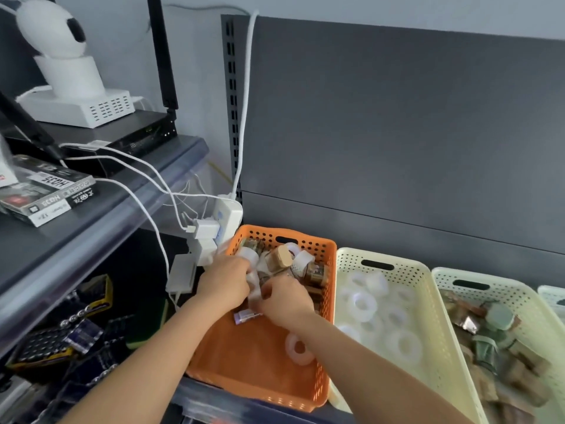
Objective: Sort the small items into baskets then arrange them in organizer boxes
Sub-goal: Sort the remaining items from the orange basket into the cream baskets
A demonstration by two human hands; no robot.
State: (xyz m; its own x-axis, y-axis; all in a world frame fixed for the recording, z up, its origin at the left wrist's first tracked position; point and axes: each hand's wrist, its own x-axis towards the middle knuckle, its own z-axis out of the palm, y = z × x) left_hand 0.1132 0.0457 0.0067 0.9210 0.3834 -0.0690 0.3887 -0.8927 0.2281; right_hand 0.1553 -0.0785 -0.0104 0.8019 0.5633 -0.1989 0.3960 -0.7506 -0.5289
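Fingers of the left hand (226, 281) are curled down and inward, gripping one side of a white tape roll (254, 286). The right hand (286, 299) meets it from the other side, thumb and fingers bent and pinching the same roll, so the two hands nearly touch. Motion blur hides exactly how each fingertip lies.

Both hands work inside the orange basket (328, 316), at the near edge of a mixed pile heaped against its far wall. In that pile are more white rolls and small jars (278, 259) with pale lids. Just below the hands lies a small clear packet (244, 317) with a purple tint, and nearer the person a loose tape ring (299, 349) lies flat on the basket floor beside the right forearm.

Touching the orange basket on its right stands a cream basket (345, 264) holding only white tape rings. Next to that is a pale green basket (501, 283) filled with jars and brown pieces, and the corner of a fourth basket (553, 296) shows at the frame edge. All sit on a dark shelf with a grey back panel (397, 123).

Left of the orange basket, a white power strip (228, 220) with plugged adapters hangs beside its far corner. Higher on the left shelf stand a white camera (58, 38), a black router (134, 133) and flat boxes (46, 191).
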